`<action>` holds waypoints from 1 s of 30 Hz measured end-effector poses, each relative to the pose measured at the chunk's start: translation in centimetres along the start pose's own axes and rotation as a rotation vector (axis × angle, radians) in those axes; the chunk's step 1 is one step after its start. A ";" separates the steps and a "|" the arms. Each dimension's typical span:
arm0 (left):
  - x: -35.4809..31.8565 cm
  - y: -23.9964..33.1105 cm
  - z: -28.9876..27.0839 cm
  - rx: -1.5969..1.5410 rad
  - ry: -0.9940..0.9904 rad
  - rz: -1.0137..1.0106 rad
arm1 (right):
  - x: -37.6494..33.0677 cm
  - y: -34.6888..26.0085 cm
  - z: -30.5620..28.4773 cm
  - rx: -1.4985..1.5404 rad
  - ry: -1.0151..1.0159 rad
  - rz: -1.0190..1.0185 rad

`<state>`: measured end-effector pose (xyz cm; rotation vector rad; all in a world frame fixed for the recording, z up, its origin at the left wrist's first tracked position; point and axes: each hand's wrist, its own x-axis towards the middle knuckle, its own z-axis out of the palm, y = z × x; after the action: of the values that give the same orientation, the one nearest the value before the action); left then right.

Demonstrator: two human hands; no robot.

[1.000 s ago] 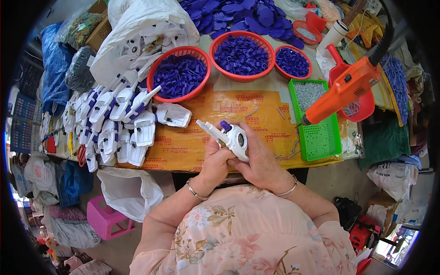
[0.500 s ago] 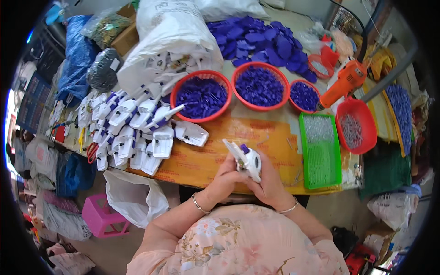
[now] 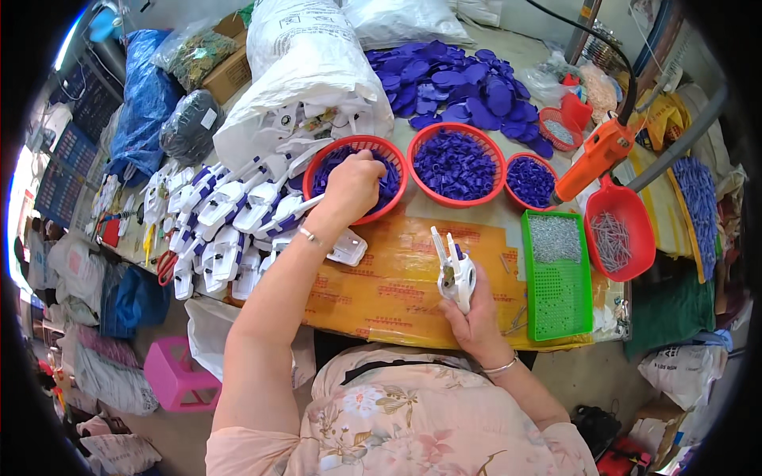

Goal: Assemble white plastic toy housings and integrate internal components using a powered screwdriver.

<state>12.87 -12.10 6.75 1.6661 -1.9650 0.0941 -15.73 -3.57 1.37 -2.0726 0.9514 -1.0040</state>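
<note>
Left hand [image 3: 353,184] is stretched out into the nearest red bowl [image 3: 355,147] of small blue parts [image 3: 386,184], fingers curled down in among them – can't tell if the grip has closed on one, the knuckles hide it. Right hand [image 3: 476,317] stays near the body, over the yellow sheet [image 3: 397,278] on the worktop, grip clamped on a white housing [image 3: 457,274] held upright with its open end facing up, probably so a part can drop straight in. The bowls sit in a row just past the sheet, all in easy reach. Finished-looking white and blue units [image 3: 230,214] are lined up to the left, and the orange driver [image 3: 599,155] hangs to the right above a green tray [image 3: 559,278] – well clear of both hands
</note>
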 end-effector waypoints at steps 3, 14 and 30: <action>1.6 -1.0 1.3 0.260 -0.196 0.074 | -0.1 0.1 0.2 0.017 0.006 0.009; 2.6 -1.4 -0.1 0.334 -0.439 0.230 | -0.4 0.1 -0.1 0.074 0.008 0.061; -10.3 9.2 -1.5 -1.325 -0.209 -0.495 | 0.6 -1.2 -1.0 0.250 -0.054 0.131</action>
<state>5.67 -0.25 6.08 1.1230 -1.1005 -1.2936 -15.87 -3.65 3.05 -1.7987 0.8735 -0.9422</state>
